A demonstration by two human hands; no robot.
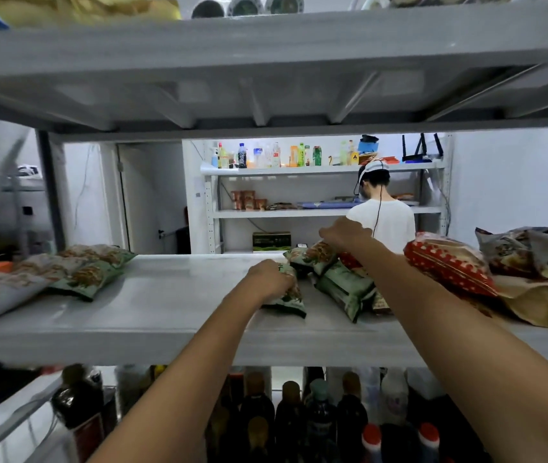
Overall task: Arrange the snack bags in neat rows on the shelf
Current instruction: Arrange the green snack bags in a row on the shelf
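I'm looking into a grey shelf [165,295] with both arms reaching in. My left hand [271,280] sits near the middle of the board, fingers curled over the upper end of the near green bag [289,302], which lies flat with its lower edge close to the front lip. My right hand [344,233] is further back and to the right, fingers bent down over the top edge of the far green bag [312,257]; that bag is tipped up and leans on the heap behind it. I cannot see either thumb.

Just right of the near green bag lies another green pack [346,292], tilted against the far one. Beyond my right forearm a red dotted bag [449,262] rests on a brown bag [533,302], with dark bags [533,252] piled at the right end.

At the left end, well apart from my hands, a row of green bags [75,272] lies overlapping along the board.

Bottles [299,412] stand on the level below. Behind the shelf, a person in a white shirt [386,222] faces a far rack [326,213] with drinks on top.
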